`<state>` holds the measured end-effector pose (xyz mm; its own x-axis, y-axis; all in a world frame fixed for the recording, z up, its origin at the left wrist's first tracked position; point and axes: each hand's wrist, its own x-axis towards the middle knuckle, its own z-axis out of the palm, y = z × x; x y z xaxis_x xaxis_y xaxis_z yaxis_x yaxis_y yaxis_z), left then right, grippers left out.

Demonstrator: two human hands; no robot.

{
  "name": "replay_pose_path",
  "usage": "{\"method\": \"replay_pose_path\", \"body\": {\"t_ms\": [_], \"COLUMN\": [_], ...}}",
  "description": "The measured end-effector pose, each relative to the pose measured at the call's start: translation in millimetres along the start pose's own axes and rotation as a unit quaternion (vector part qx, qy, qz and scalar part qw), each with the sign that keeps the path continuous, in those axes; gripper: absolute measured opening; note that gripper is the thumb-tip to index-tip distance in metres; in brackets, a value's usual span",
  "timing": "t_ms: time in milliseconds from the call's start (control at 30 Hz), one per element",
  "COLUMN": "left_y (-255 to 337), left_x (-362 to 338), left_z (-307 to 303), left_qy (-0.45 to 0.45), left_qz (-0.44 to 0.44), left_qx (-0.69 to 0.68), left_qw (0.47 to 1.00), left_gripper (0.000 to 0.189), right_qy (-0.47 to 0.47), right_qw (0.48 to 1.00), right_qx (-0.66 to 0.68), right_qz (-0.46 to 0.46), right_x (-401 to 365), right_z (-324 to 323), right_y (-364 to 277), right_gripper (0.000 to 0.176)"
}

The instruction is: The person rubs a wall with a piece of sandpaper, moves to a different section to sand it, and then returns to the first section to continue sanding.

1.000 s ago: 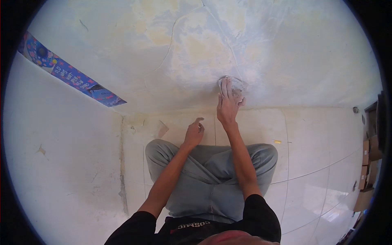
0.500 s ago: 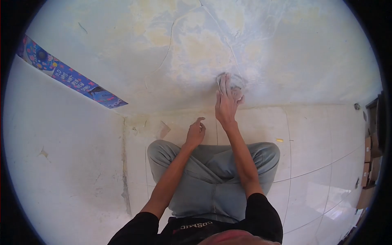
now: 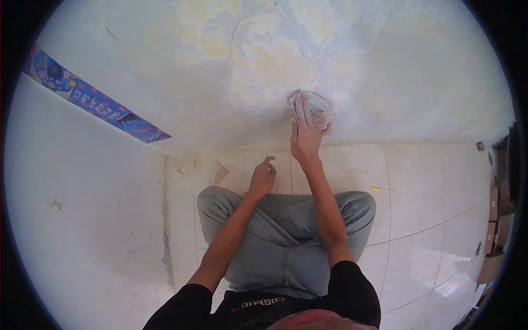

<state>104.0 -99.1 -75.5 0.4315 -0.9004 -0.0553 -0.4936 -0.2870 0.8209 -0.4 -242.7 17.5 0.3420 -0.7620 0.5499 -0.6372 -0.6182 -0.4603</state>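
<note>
Pressing a thin, dusty sheet to the wall under an open right hand

The right hand (image 3: 307,142) lies open over the crumpled sheet (image 3: 320,103), two fingers stretched along it and the thumb set apart at the side. The sheet sits between those fingers and the wall (image 3: 275,69), its free part fanning out past the fingertips and to their right. Whether the outer fingers pinch its lower edge cannot be made out.

It looks very light and bendy, more likely to crease or tear at a corner than to weigh on the wrist. Powder on it could make it slide under bare skin, so a broad, flat hold across the middle suits it better than a pinch at the rim; a folded edge would give the thumb something firmer.

The right forearm reaches forward over the knee, elbow slightly bent, wrist near the foot of the wall. Left of that hand and a little nearer the body, the left hand (image 3: 263,177) hangs loosely curled, one finger pointing out, with nothing visible in it; a pinkish scrap (image 3: 220,173) lies on the floor (image 3: 352,168) to its left.
</note>
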Motion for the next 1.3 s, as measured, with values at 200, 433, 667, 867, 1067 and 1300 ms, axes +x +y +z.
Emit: {"method": "replay_pose_path", "body": {"t_ms": [200, 433, 667, 867, 1067, 1300], "left_y": [-7.3, -8.0, 0.4, 5.8, 5.0, 4.4], "left_x": [3.5, -2.8, 1.8, -1.5, 2.2, 1.3], "left_z": [0.8, 1.5, 1.1, -3.4, 1.5, 0.5], "left_qy": [-0.006, 0.002, -0.008, -0.008, -0.010, -0.006], "left_qz": [0.018, 0.025, 0.025, -0.003, 0.010, 0.012], "left_qx": [0.007, 0.017, 0.005, 0.001, -0.001, -0.015], "left_qw": [1.000, 1.000, 1.000, 1.000, 1.000, 1.000], "left_gripper": [0.035, 0.035, 0.034, 0.036, 0.037, 0.038], "right_qy": [-0.032, -0.024, -0.022, -0.031, -0.043, -0.055], "right_qw": [0.999, 0.999, 1.000, 0.998, 0.998, 0.998], "right_qx": [0.015, 0.020, 0.012, -0.020, -0.034, -0.001], "right_qz": [0.010, -0.013, -0.007, -0.043, 0.022, 0.037], "right_x": [-27.0, -7.8, -11.2, -6.2, -21.5, -20.1], "right_z": [33.2, 10.9, 17.6, 15.3, 23.0, 25.3], "right_y": [26.5, 11.5, 9.8, 18.4, 9.0, 3.9], "right_gripper": [0.061, 0.060, 0.060, 0.059, 0.059, 0.059]}}
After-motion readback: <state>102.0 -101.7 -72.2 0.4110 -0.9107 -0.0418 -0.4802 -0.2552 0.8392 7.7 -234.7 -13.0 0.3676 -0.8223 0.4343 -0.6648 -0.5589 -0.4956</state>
